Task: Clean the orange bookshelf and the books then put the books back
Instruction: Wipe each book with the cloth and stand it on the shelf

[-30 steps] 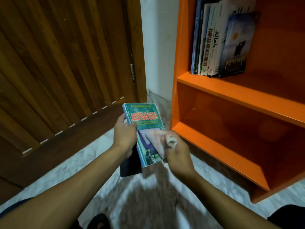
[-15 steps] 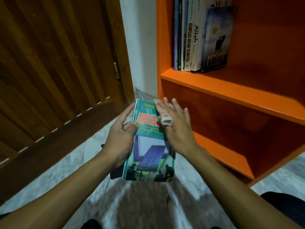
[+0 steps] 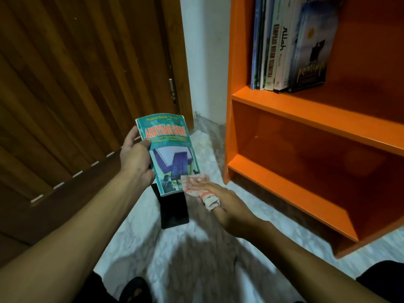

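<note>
My left hand (image 3: 136,158) grips a green paperback titled "Arbitrase Online" (image 3: 170,154) by its left edge, cover up, above the floor. My right hand (image 3: 220,200) lies at the book's lower right corner with a pale red-and-white cloth (image 3: 196,186) wrapped over its fingers, the fingers stretched along the cloth. The orange bookshelf (image 3: 306,106) stands to the right. Several books (image 3: 282,47) stand upright at the left end of its upper shelf, and the lower shelf holds nothing.
A dark flat object (image 3: 172,208), possibly another book, lies on the marble floor (image 3: 175,248) beneath the green one. A brown wooden door (image 3: 76,84) fills the left side, with a white wall strip (image 3: 205,57) between it and the shelf.
My right hand with the cloth slid from the top of the cover down to the lower right corner. The left hand kept its grip on the book.
</note>
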Demonstrator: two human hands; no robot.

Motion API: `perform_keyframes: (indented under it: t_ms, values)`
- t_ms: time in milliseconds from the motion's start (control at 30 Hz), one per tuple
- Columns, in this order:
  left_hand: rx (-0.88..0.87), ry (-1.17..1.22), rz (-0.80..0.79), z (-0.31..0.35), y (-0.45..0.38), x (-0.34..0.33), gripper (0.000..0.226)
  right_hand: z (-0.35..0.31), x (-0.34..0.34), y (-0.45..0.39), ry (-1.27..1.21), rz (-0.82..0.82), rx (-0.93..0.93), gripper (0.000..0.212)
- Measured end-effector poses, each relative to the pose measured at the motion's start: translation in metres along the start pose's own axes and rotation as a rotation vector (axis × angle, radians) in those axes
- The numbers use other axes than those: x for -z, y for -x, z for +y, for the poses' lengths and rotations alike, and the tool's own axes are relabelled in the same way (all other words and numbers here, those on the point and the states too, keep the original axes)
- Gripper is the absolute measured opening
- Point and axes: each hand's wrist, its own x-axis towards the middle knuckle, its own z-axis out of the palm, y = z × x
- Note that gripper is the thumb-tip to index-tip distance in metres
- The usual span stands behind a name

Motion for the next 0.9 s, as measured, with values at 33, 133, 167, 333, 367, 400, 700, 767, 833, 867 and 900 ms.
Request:
perform_keyframes:
  t_ms: [33,133,167,333,367,400,700,767,833,867,900]
  values:
    - [-0.011,-0.019,-0.004,0.001,-0.001,0.002,0.047,-0.002,0.002,0.001,-0.017,-0.022,-0.015,0.042]
    - [-0.071,-0.160,-0.030,-0.001,0.008,0.002,0.044,-0.005,0.011,-0.006,-0.092,0.003,-0.082,0.036]
    - [-0.082,-0.209,-0.059,-0.003,0.011,0.001,0.042,-0.003,0.015,-0.011,-0.142,0.071,-0.116,0.030]
    - [-0.099,-0.496,-0.259,-0.015,0.041,-0.005,0.016,-0.006,0.039,-0.030,-0.468,0.565,-0.366,0.023]
    - [-0.106,-0.529,-0.292,-0.020,0.045,-0.007,0.017,-0.007,0.043,-0.033,-0.508,0.660,-0.371,0.022]
    - [-0.113,-0.555,-0.326,-0.026,0.049,-0.008,0.019,-0.007,0.046,-0.037,-0.539,0.730,-0.345,0.018]
    - [0.145,-0.301,-0.389,-0.064,0.064,-0.030,0.020,-0.004,0.007,-0.030,0.067,0.415,-0.153,0.063]
    - [0.219,-0.221,-0.327,-0.056,0.060,-0.031,0.020,-0.002,-0.008,-0.023,0.095,0.335,-0.095,0.067]
    - [0.265,-0.151,-0.232,-0.047,0.053,-0.029,0.020,-0.002,-0.020,-0.017,0.096,0.244,-0.035,0.068]
    - [0.278,-0.119,-0.187,-0.042,0.048,-0.026,0.019,-0.003,-0.026,-0.014,0.092,0.196,-0.001,0.069]
    - [0.285,-0.087,-0.151,-0.038,0.045,-0.024,0.019,-0.003,-0.031,-0.011,0.084,0.153,0.025,0.068]
